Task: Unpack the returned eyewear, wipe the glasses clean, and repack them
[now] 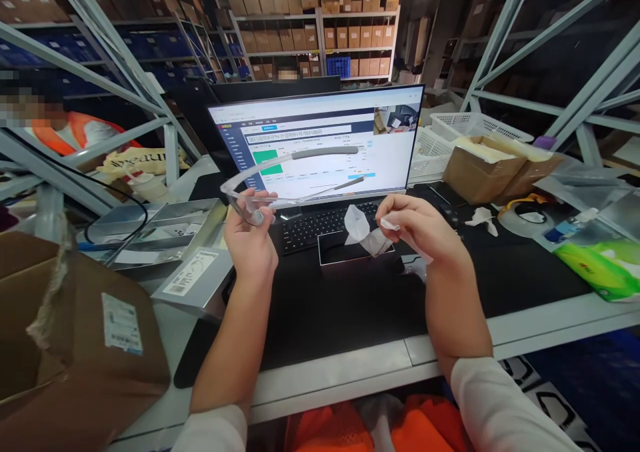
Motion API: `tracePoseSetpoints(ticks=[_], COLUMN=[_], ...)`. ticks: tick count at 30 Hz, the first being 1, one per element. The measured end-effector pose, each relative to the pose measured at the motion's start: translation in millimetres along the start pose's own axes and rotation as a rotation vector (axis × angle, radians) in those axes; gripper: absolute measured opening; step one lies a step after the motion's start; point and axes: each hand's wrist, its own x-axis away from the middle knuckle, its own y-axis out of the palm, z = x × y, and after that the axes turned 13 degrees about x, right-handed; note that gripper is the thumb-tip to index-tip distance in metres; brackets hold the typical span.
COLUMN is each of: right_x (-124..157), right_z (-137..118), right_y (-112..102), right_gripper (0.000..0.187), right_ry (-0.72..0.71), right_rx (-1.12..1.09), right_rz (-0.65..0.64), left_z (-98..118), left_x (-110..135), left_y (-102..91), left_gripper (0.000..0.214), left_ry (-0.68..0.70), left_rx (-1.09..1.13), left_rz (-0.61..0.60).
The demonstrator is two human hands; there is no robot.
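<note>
Warehouse racking stacked with brown cartons fills the background, and a grey counter (pixel 550 315) under a black mat carries a laptop (pixel 320 145) with its screen lit. At ten o'clock from the keyboard, the left hand (pixel 250 235) is raised and pinches a pair of clear safety glasses (pixel 265 185) by the front of the frame, lens end toward the palm, the grey-tipped temples reaching out to two o'clock across the screen. The right hand (pixel 417 229) sits at three o'clock from the left, fingers curled and closed on a crumpled white wipe (pixel 364 231) that hangs over the trackpad.

Both forearms come up from six o'clock, elbows low, wrists bent inward so the hands face each other, well apart.

The grip on the glasses looks thin: only fingertips on smooth plastic, so a twist could likely let the frame slip onto the keyboard. The long temples hang near the screen and could scrape it if the left hand swings. The wipe is loose and could drop onto the keys.

An open cardboard box (pixel 75 345) stands at eight o'clock, a green pack (pixel 603 269) at three o'clock.
</note>
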Motion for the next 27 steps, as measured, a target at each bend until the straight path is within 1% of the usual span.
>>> tracePoseSetpoints(ticks=[1,3,5,10,13,16,20,24,27], right_x=[-4,-10,-14,-21,-25,-29,-29,-29,-32], right_z=[2,7,13,24,25,21,21,27,34], right_y=[1,2,-1,-7,-6,-5,-5,-7,-9], right_gripper=[0.005,0.012,0.019,0.028,0.032,0.03,0.025,0.03,0.032], right_ry=[0.002,-0.02,-0.048,-0.141,-0.16,-0.132,-0.095,-0.111,-0.128], right_rx=[0.002,-0.002,-0.007,-0.013,-0.039,-0.068,-0.046,-0.018,0.023], right_rz=[0.039,0.098,0.131,0.238,0.293,0.292,0.309,0.303,0.298], left_z=[2,6,10,18,20,17,8,3,4], left_x=[1,3,6,12,12,9,5,3,2], left_y=[1.5,4.9,8.0,9.7,6.3,1.4,-4.6,-7.0,-6.7], left_gripper=[0.055,0.054,0.053,0.047,0.046,0.045,0.045,0.045,0.044], left_ry=[-0.019,-0.023,-0.011,0.076,0.131,0.133,0.084,0.057,0.07], left_rx=[0.03,0.061,0.062,-0.001,-0.032,-0.081,-0.107,-0.085,-0.077], left_rz=[-0.003,-0.016,-0.032,-0.07,-0.102,-0.092,-0.033,-0.024,-0.03])
